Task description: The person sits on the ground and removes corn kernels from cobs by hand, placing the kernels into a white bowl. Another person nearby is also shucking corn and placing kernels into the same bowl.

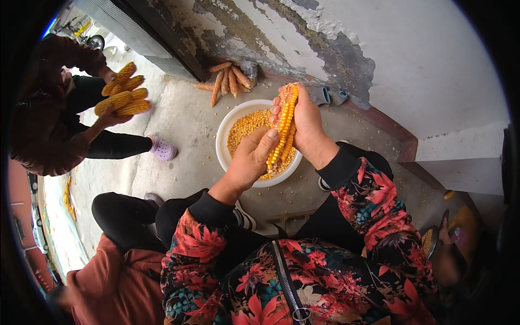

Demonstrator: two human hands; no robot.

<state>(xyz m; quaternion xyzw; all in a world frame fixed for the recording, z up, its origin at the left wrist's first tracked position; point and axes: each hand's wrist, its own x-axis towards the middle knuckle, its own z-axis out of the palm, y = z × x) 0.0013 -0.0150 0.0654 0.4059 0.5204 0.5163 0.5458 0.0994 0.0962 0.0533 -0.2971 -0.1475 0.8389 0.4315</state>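
Both my hands hold one partly shelled ear of yellow corn (286,126), tilted above a round white plastic basin (222,160). My left hand (258,152) grips its lower part, the thumb pressed against the rows of kernels. Around the upper part is my right hand (304,115), its fingers curled behind the ear. Some rows are bare and show the cob; others still carry kernels. Loose corn kernels (248,126) lie in the basin beneath my hands.
Bare corn cobs (231,81) lie by the peeling wall (300,44). At left, a person (53,101) holds several corn ears (122,95). Another person in a rust-coloured top (118,276) is close at lower left. Kernels are scattered on the concrete floor (183,122).
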